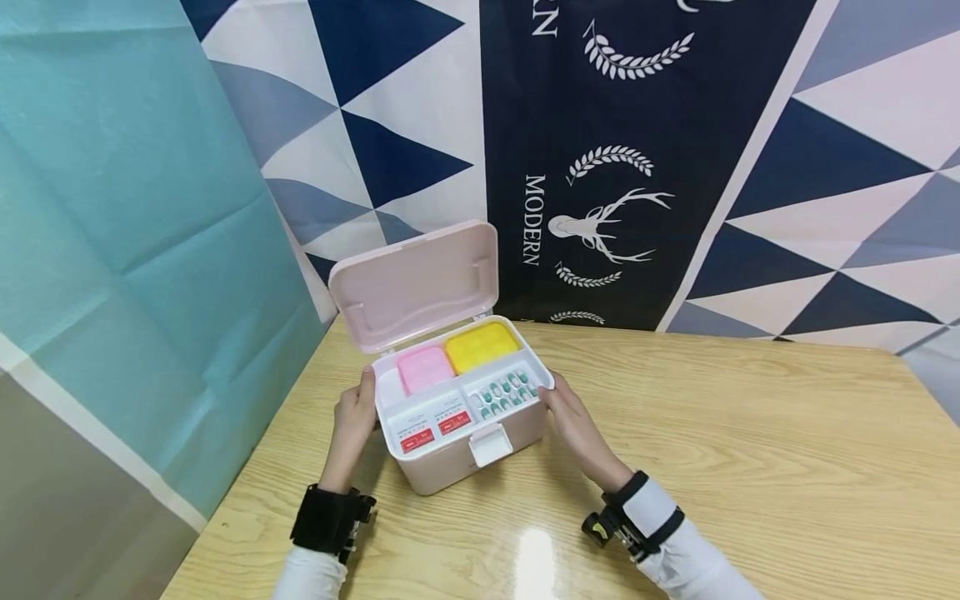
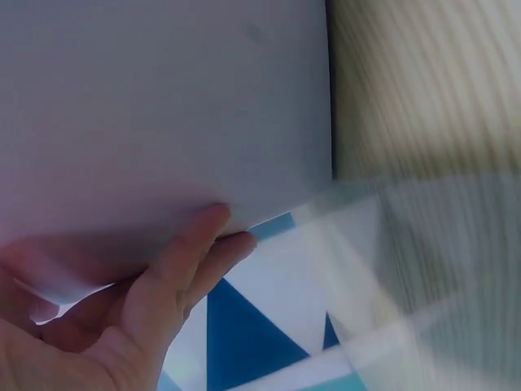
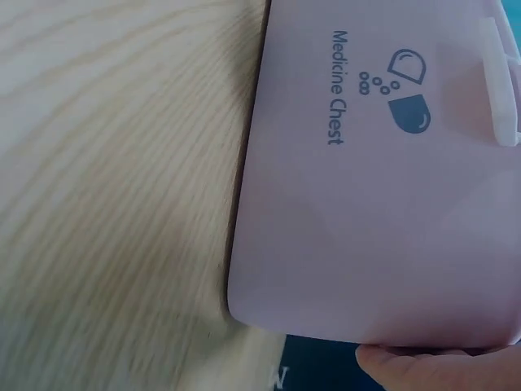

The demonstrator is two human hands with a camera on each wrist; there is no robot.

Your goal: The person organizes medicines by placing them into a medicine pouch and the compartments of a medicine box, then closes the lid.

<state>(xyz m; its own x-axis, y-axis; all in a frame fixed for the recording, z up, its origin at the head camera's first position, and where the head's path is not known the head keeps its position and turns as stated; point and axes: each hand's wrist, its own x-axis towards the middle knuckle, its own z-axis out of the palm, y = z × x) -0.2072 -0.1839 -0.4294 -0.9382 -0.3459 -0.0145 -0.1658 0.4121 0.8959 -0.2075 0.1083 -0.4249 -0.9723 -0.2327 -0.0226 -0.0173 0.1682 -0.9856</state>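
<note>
A pale pink medicine chest (image 1: 450, 471) stands on the table with its lid (image 1: 416, 287) raised at the back. In its white upper part lie a pink case (image 1: 425, 369), a yellow case (image 1: 482, 347), a blister pack of green and white capsules (image 1: 504, 395) and red-and-white packets (image 1: 417, 439). My left hand (image 1: 354, 421) grips the chest's left end near the rim; its fingers (image 2: 191, 252) lie along the side wall. At the opposite end my right hand (image 1: 583, 429) holds the rim and side. The white front latch (image 1: 491, 445) hangs outward.
The wooden table (image 1: 735, 433) extends far to the right. Behind it hangs a patterned cloth (image 1: 585, 125) with triangles and a deer head. A turquoise sheet (image 1: 135, 208) borders the left side, close to my left arm.
</note>
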